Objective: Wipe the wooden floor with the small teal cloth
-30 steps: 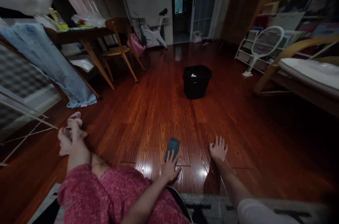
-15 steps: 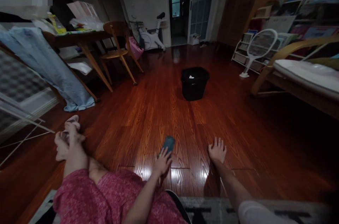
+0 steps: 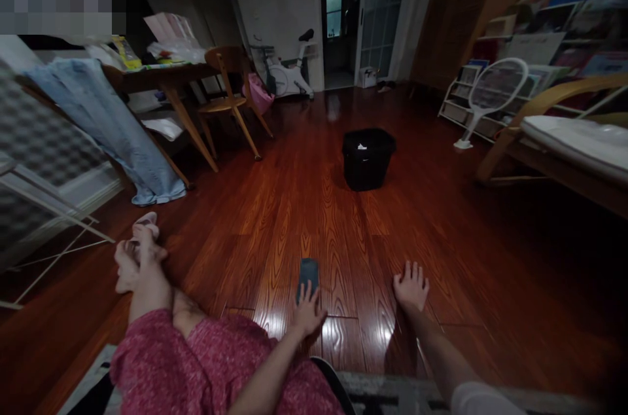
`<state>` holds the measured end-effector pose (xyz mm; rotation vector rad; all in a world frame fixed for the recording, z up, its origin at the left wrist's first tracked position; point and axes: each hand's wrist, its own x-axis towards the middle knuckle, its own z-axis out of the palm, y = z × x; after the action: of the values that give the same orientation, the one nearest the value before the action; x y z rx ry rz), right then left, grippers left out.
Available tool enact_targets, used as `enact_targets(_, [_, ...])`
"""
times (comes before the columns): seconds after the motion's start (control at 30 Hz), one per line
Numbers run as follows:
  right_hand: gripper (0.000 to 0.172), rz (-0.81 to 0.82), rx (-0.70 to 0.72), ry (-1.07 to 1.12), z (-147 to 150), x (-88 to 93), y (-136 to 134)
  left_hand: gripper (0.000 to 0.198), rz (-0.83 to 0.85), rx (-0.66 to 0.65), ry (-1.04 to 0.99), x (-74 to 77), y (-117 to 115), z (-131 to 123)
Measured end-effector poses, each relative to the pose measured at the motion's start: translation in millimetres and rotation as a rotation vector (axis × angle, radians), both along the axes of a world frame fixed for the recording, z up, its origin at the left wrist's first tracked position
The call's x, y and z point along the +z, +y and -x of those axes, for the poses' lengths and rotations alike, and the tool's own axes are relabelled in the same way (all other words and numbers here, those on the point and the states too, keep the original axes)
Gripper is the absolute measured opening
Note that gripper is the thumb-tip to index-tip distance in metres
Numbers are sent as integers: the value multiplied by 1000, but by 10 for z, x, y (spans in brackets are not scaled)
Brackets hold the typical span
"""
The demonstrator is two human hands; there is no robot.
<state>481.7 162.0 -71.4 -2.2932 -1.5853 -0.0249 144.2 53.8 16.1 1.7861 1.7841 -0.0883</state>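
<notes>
My left hand (image 3: 309, 317) is low in the middle of the head view, its fingers spread. The fingertips overlap the near end of a flat, blue-green rectangle (image 3: 309, 270) that looks like a phone. I cannot tell whether they press on it. My right hand (image 3: 412, 287) is farther right, fingers fanned out over the wooden floor (image 3: 353, 238), with nothing in it. Whether that palm rests on the boards is unclear. Farther off, a black bin (image 3: 369, 163) stands upright with a small white scrap at its rim.
Bare legs in pink shorts (image 3: 196, 362) stretch to the left. Beyond them are a white folding rack (image 3: 49, 189), jeans (image 3: 112, 127), a table and a wooden chair (image 3: 230, 101). An exercise bike (image 3: 289, 71) stands at the back. A racket-shaped white swatter (image 3: 498, 88) and an armchair (image 3: 579, 140) are right.
The view has swung slightly left. The blue-green rectangle has turned and points straighter away from me. My left hand has drawn back a little, and my right hand stays spread.
</notes>
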Motion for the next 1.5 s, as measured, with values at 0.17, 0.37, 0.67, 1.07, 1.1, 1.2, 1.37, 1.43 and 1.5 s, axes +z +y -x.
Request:
enact_targets(0.17, [67, -5, 0, 0, -6, 20, -6, 76, 14, -494, -257, -83, -115, -350])
enact_targets(0.37, [68, 9, 2, 14, -17, 43, -16, 66, 27, -514, -263, -93, -5, -228])
enact_targets(0.67, [69, -27, 4, 43, -33, 37, -13, 73, 14, 80, 23, 108, 131, 347])
enact_targets(1.07, [69, -58, 21, 36, -79, 22, -30, 102, 44, 122, -31, 122, 106, 324])
enact_targets(1.1, [69, -63, 24, 36, -74, 33, -36, 101, 37, 96, -45, 122, 97, 305])
enact_targets(1.2, [70, -70, 44, 32, -50, 77, -67, 94, 5, 28, -65, 111, 71, 232])
enact_targets(1.37, [70, -69, 69, -11, -71, 90, -129, 73, -56, 26, -54, 42, 94, 169])
enact_targets(1.43, [68, -65, 169, -24, -85, 83, -159, 67, -101, 31, -55, -6, 153, 197])
enact_targets(1.5, [66, -47, 405, -28, -39, 92, -205, 63, -148, 37, -39, -54, 251, 252])
